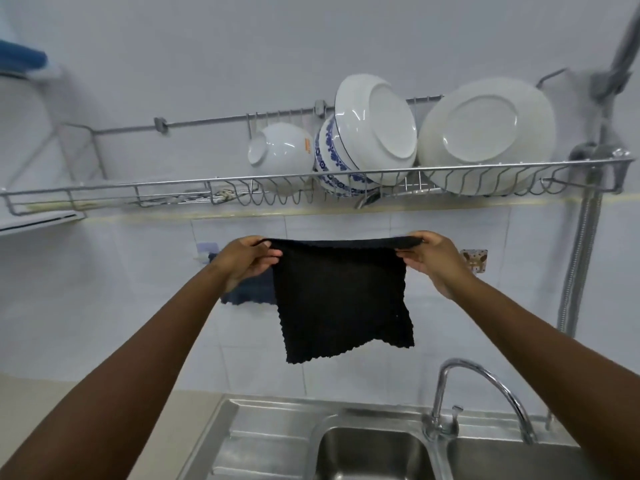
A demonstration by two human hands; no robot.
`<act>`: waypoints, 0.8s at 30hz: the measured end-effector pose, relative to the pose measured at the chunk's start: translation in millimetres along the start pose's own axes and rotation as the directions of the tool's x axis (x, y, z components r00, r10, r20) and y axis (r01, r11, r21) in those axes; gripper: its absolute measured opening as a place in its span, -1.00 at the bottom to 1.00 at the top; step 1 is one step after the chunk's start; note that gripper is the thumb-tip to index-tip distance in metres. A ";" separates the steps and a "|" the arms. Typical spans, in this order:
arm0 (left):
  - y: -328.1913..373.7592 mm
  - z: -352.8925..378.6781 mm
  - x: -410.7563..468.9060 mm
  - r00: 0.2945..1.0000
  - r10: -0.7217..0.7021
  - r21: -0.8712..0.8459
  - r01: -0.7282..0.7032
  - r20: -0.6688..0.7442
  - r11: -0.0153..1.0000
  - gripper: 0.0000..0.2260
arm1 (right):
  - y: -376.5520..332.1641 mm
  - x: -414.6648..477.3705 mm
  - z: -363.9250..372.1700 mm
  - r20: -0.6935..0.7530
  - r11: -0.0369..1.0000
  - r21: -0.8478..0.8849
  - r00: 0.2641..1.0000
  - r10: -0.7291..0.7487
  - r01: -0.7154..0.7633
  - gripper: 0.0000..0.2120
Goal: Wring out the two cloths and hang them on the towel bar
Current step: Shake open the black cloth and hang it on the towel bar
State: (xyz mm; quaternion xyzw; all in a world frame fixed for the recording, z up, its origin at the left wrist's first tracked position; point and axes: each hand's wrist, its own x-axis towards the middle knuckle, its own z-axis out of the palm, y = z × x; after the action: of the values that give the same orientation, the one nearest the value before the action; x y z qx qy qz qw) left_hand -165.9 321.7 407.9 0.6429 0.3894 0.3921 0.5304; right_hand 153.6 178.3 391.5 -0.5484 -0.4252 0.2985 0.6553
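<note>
A black knitted cloth (341,299) hangs spread flat in front of the tiled wall, its top edge stretched level. My left hand (247,259) pinches its top left corner and my right hand (433,259) pinches its top right corner. Behind my left hand a dark blue cloth (249,292) hangs over the towel bar (204,258), of which only the left end and its wall bracket show. The rest of the bar is hidden behind the black cloth and my hands.
A wire dish rack (311,183) with bowls and plates runs along the wall just above my hands. Below are a steel sink (374,455) and a curved tap (481,386). A patterned wall hook (474,259) sits right of my right hand. A shower hose (578,258) hangs at the right.
</note>
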 end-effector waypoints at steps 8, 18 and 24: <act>-6.6 -2.0 66.5 0.955 0.274 0.299 -0.296 0.115 0.907 -0.77 | 16.1 90.1 32.1 0.057 0.927 -0.323 0.982 -0.182 0.191 -0.58; -42.2 11.5 106.9 0.928 0.242 0.932 -0.326 0.284 0.156 -0.71 | 61.1 103.4 38.6 0.409 0.377 -0.758 0.839 -0.359 0.532 -0.69; -40.4 28.6 118.1 0.972 0.220 0.989 0.054 -0.084 0.138 -0.66 | 50.7 108.0 39.2 0.209 -0.005 -0.977 0.947 -0.246 0.214 -0.70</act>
State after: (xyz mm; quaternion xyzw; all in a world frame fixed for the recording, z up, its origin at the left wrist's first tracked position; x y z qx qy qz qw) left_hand -97.1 424.6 375.1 0.8078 0.5671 0.1351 -0.0869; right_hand 172.4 300.3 368.4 -0.7729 -0.5877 -0.1959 0.1373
